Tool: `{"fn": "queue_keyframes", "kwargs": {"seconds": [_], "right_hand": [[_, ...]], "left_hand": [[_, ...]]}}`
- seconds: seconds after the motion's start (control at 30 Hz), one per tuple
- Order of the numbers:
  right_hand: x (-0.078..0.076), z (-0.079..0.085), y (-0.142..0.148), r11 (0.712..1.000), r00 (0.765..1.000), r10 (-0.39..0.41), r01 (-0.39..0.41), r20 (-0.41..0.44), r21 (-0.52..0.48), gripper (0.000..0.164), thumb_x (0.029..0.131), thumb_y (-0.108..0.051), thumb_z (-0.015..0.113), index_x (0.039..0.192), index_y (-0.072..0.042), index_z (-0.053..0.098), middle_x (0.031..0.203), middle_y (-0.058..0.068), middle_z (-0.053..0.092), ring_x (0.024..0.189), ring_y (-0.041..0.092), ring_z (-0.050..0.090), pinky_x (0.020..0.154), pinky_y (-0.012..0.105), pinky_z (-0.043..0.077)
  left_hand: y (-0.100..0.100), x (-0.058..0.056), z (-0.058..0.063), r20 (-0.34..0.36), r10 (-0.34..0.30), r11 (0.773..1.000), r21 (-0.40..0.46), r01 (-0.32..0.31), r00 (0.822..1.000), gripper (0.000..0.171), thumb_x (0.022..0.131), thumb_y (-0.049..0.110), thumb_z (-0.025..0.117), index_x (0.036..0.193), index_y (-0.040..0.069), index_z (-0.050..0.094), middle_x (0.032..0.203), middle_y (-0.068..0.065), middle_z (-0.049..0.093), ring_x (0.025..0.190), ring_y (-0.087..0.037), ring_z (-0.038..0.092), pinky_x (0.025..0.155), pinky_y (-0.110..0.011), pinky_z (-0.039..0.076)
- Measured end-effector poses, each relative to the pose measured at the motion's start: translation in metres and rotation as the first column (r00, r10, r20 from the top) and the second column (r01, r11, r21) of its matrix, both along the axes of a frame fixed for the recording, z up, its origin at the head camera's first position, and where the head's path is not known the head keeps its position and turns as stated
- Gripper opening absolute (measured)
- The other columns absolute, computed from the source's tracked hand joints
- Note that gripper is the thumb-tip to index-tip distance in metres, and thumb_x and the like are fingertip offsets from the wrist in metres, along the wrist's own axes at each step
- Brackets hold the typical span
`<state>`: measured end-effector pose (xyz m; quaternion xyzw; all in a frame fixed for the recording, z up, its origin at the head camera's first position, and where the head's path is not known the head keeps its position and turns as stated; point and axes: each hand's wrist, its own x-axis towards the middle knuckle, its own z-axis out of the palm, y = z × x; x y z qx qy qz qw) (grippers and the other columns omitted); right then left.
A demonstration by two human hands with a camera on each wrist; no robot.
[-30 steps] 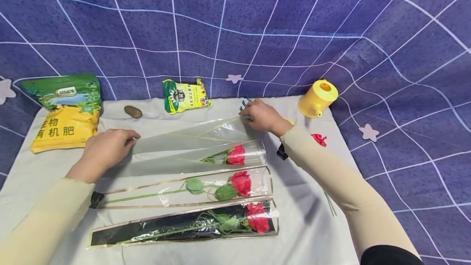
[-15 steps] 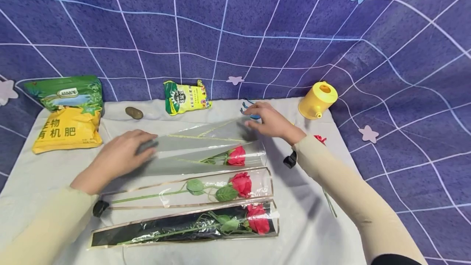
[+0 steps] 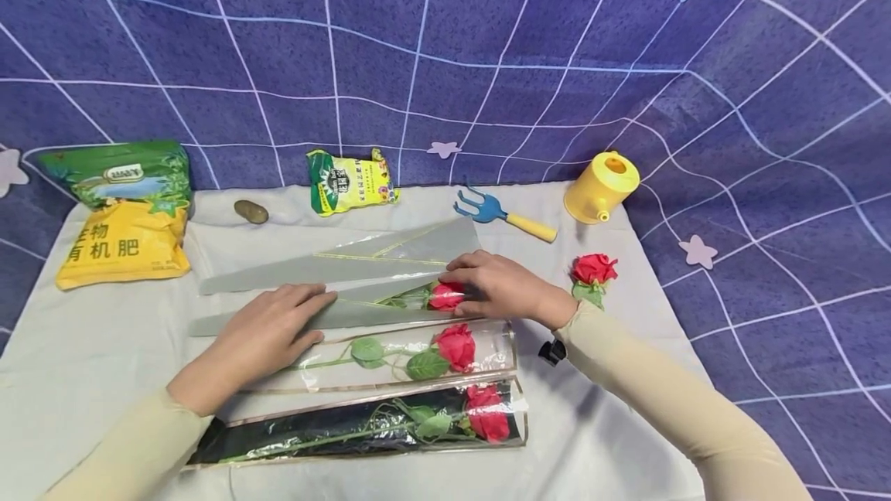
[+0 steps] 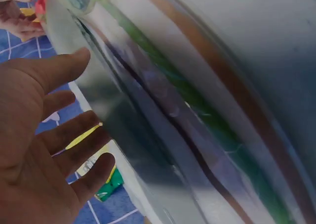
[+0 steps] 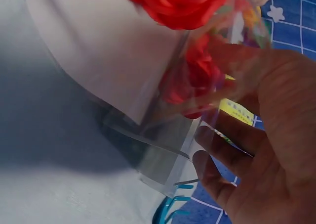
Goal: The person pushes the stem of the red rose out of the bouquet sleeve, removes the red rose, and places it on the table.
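Note:
Over the grey-and-clear flower sleeve point(image 3: 223, 323) holding a red rose point(image 3: 445, 297), my left hand point(image 3: 267, 335) spreads its fingers near the sleeve's middle. My right hand point(image 3: 501, 288) is at the sleeve's wide end, fingers loosely extended over the rose head. Whether its fingertips press the film is hard to tell. A second grey sleeve point(image 3: 278, 275), with no flower visible inside, lies just behind. Nearer me are a gold-edged clear sleeve point(image 3: 323, 379) and a black-backed sleeve point(image 3: 306, 433), each with a rose. In the left wrist view, my fingers point(image 4: 79, 162) look separated and hold nothing.
Along the back are a yellow-green fertilizer bag point(image 3: 128, 215), a brown stone point(image 3: 251, 212), a small packet point(image 3: 353, 182), a blue hand rake point(image 3: 504, 213) with a yellow handle, and a yellow watering can point(image 3: 602, 186). A loose rose point(image 3: 593, 273) lies right, partly behind my right arm.
Both hands have left the rear grey sleeve, which stays lying flat, and have moved nearer to the grey sleeve with the rose. The blue rake is now uncovered.

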<state>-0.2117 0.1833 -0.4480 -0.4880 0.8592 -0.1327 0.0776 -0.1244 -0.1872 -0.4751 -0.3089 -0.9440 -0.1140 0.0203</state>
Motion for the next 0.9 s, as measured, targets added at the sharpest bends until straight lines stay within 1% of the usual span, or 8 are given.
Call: {"fn": "queue_keyframes", "kwargs": {"seconds": [0.17,0.27,0.33,0.43,0.6,0.7,0.8,0.9], "right_hand": [[-0.001,-0.004,0.0,1.0,1.0,-0.001,0.001,-0.027,-0.002,0.046,0.083,-0.028,0.071,0.125,-0.012,0.06,0.122,0.006,0.056,0.111,0.02,0.049,0.093,0.037,0.039],[-0.001,-0.005,-0.001,0.999,0.998,-0.004,0.002,-0.059,-0.034,0.038,0.085,-0.025,0.07,0.12,-0.015,0.063,0.115,0.0,0.059,0.105,0.015,0.053,0.088,0.035,0.043],[-0.002,-0.001,-0.001,0.998,0.997,-0.009,0.004,-0.074,-0.06,0.033,0.085,-0.023,0.069,0.117,-0.017,0.065,0.111,-0.003,0.06,0.1,0.012,0.055,0.084,0.034,0.045],[-0.001,0.009,0.001,0.996,0.996,-0.016,0.008,-0.093,-0.091,0.029,0.085,-0.02,0.069,0.114,-0.019,0.066,0.107,-0.006,0.062,0.096,0.008,0.056,0.081,0.032,0.046],[0.001,0.035,0.007,0.99,0.988,-0.029,0.007,-0.153,-0.142,0.029,0.083,-0.015,0.07,0.113,-0.016,0.067,0.109,-0.006,0.062,0.098,0.009,0.055,0.083,0.031,0.045],[0.005,0.052,0.011,0.985,0.982,-0.034,0.001,-0.188,-0.171,0.032,0.082,-0.013,0.07,0.114,-0.015,0.066,0.111,-0.005,0.062,0.101,0.01,0.054,0.086,0.03,0.043],[0.009,0.065,0.015,0.981,0.973,-0.036,-0.008,-0.226,-0.192,0.034,0.081,-0.012,0.07,0.115,-0.015,0.066,0.113,-0.004,0.062,0.102,0.011,0.054,0.087,0.03,0.042],[0.014,0.073,0.017,0.981,0.964,-0.041,-0.011,-0.262,-0.195,0.034,0.082,-0.013,0.069,0.116,-0.016,0.066,0.115,-0.005,0.061,0.103,0.011,0.053,0.088,0.032,0.04]], "left_hand": [[-0.004,-0.005,-0.005,-0.044,-0.014,1.0,-0.007,0.014,0.999,0.053,0.081,0.019,0.074,0.129,0.008,0.056,0.12,-0.013,0.056,0.105,-0.032,0.053,0.083,-0.051,0.042],[-0.006,-0.007,-0.008,-0.077,-0.016,1.0,0.019,0.017,0.997,0.047,0.081,0.015,0.073,0.126,0.011,0.059,0.113,-0.008,0.059,0.099,-0.028,0.056,0.081,-0.049,0.043],[-0.007,-0.008,-0.006,-0.086,-0.014,0.999,0.042,0.018,0.996,0.045,0.082,0.014,0.073,0.125,0.012,0.06,0.11,-0.006,0.06,0.097,-0.027,0.057,0.081,-0.048,0.044],[-0.007,-0.008,0.005,-0.095,-0.005,0.997,0.081,0.013,0.995,0.044,0.082,0.013,0.072,0.124,0.013,0.06,0.109,-0.006,0.061,0.097,-0.028,0.057,0.084,-0.049,0.043],[-0.004,-0.005,0.038,-0.125,0.004,0.994,0.111,0.01,0.992,0.046,0.081,0.013,0.073,0.125,0.015,0.06,0.112,-0.005,0.061,0.1,-0.029,0.057,0.087,-0.05,0.041],[-0.001,-0.001,0.058,-0.131,0.003,0.993,0.12,0.013,0.991,0.047,0.081,0.015,0.073,0.126,0.017,0.058,0.11,-0.002,0.06,0.092,-0.025,0.058,0.08,-0.047,0.045],[0.001,0.003,0.071,-0.058,0.02,0.99,0.141,-0.011,0.998,0.049,0.083,0.021,0.072,0.129,0.019,0.055,0.104,0.003,0.056,0.072,-0.015,0.054,0.061,-0.035,0.046],[0.001,0.007,0.077,0.093,0.049,0.985,0.161,-0.064,0.994,0.054,0.084,0.03,0.071,0.134,0.019,0.051,0.103,0.004,0.054,0.068,-0.009,0.05,0.056,-0.031,0.043]]}}
